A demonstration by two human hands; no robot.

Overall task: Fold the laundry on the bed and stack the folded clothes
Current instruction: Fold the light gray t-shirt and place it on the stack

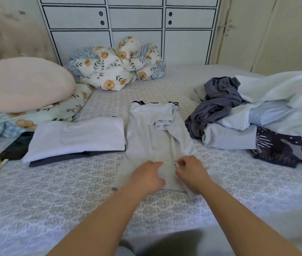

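Evidently the pale grey garment with dark striped trim (152,137) lies spread in the middle of the patterned bed (72,191) so its sides can be turned inward. The left hand (147,175) rests on its lower part with loosely bent fingers, pinning it flat, while the right hand (191,169) pinches a fold at the right edge. A folded white-over-navy stack (76,139) waits just beside it, and the unfolded heap (248,111) sits to the right. The right fingertips are hard to make out, and the heap runs out of view.
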